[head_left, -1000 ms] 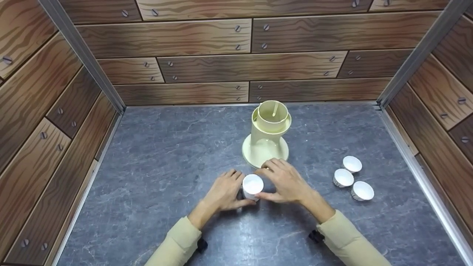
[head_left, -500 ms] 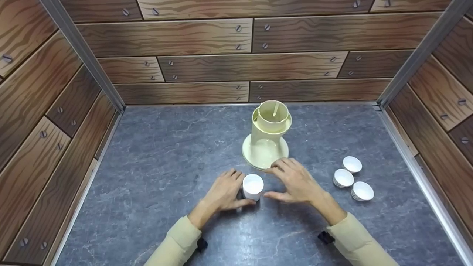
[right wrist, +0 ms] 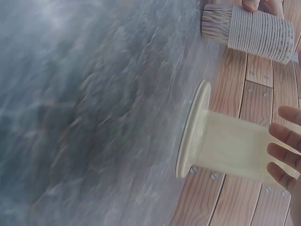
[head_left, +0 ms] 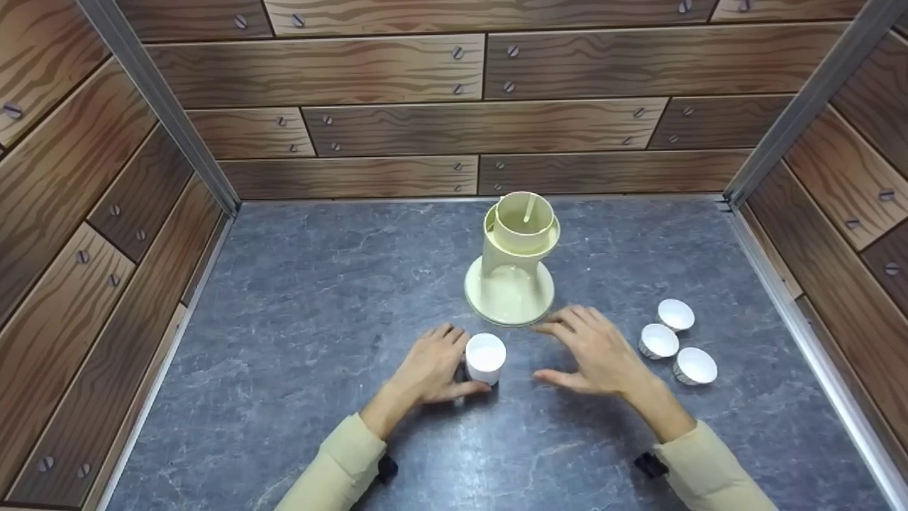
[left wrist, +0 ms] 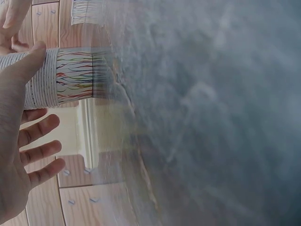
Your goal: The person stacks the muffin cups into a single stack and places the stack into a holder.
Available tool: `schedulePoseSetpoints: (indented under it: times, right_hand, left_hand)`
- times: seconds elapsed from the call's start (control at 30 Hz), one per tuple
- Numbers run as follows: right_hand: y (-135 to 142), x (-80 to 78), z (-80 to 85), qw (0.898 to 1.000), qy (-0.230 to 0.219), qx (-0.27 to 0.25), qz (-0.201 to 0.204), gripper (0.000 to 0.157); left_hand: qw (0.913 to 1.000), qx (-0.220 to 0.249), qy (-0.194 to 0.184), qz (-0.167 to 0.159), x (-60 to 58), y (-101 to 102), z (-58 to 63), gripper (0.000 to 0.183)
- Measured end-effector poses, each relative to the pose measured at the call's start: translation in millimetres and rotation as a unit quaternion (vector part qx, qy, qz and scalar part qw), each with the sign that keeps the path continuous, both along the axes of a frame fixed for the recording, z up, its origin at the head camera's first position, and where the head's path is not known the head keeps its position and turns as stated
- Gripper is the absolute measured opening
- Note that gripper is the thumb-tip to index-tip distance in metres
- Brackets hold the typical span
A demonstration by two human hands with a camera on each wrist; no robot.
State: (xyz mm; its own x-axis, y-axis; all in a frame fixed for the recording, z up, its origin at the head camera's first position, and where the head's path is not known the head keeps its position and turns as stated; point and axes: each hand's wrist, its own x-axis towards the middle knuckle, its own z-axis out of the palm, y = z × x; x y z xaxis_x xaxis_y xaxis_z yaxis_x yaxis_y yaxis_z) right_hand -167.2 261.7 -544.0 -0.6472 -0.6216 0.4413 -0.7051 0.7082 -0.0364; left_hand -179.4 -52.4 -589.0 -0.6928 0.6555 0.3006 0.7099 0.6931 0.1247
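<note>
An upright stack of white paper baking cups (head_left: 486, 360) stands on the dark table. My left hand (head_left: 433, 367) holds it from the left side, thumb in front and fingers behind. In the left wrist view the thumb lies against the stacked rims (left wrist: 41, 80), and the lowest cup shows thin coloured lines. My right hand (head_left: 594, 353) is spread to the right of the stack, apart from it and holding nothing. Just behind the hands stands a pale yellow tube-shaped holder (head_left: 512, 273) on a round base, with a smaller tube in its top.
Three single baking cups, one at the back (head_left: 676, 315), one at the left (head_left: 659, 342) and one in front (head_left: 696, 367), sit grouped on the right. Wood-patterned walls (head_left: 397, 131) with metal corner strips bound the grey marbled table (head_left: 319, 284) at the back and sides.
My right hand has let go of the stack and moved right, away from it. The left hand and the stack stay in place.
</note>
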Motion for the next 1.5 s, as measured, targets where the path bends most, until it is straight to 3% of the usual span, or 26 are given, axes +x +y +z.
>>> schedulePoseSetpoints:
  times: [0.67,0.97,1.5]
  right_hand:
    - [61,16.5,-12.9,0.997,0.035,-0.041,-0.062,0.065]
    - [89,27.5,-16.6,0.993,0.008,-0.024,-0.117,0.072]
    - [133,46.9,-17.3,0.977,-0.03,0.024,-0.209,0.086]
  left_hand:
    - [0.9998,-0.014,-0.012,0.004,-0.1,0,2.9,0.078]
    - [0.9998,-0.015,-0.007,0.006,-0.6,1,1.5,0.077]
    - [0.9999,-0.011,0.003,-0.001,-0.8,0,0.4,0.076]
